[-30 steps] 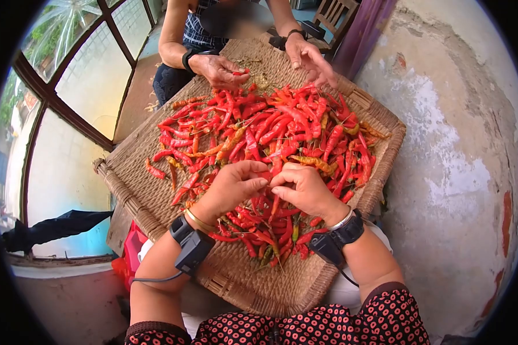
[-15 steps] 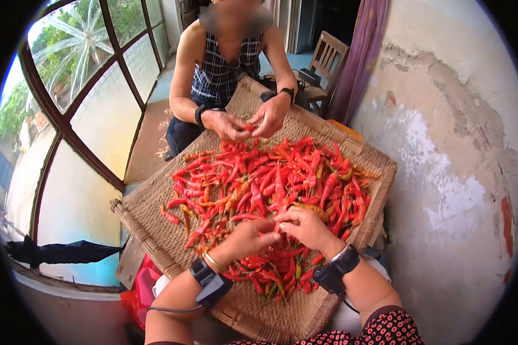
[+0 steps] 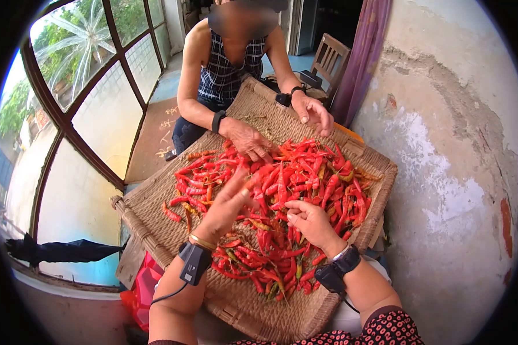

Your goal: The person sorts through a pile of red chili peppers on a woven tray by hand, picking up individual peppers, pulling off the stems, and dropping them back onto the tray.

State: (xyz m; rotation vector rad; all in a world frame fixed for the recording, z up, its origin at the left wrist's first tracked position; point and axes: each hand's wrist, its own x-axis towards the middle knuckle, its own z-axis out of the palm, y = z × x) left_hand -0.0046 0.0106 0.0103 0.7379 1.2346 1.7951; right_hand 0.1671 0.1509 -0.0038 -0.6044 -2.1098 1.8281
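Red chili peppers [image 3: 282,187] lie heaped on a woven tray [image 3: 149,201], with a few yellowish and green ones among them. Over the left part of the heap, my left hand [image 3: 224,208] is open, its fingers stretched out and a little smeared by motion. My right hand [image 3: 313,225] hovers over the middle of the heap with thumb and forefinger pinched together. Whatever is between those fingertips, if anything, is too small to make out. Nearer me, a smaller pile of peppers [image 3: 259,267] lies below my hands.
Across the tray sits a person [image 3: 230,69], one hand [image 3: 250,141] touching the peppers and the other [image 3: 313,112] raised above the tray's far side. A paned window [image 3: 98,115] is on the left, a rough wall [image 3: 443,172] on the right. A wooden chair [image 3: 331,63] stands behind.
My hands have parted: the left moved up and left while opening, the right shifted slightly. The other person's hands have also separated, one lowering to the peppers, the other moving right.
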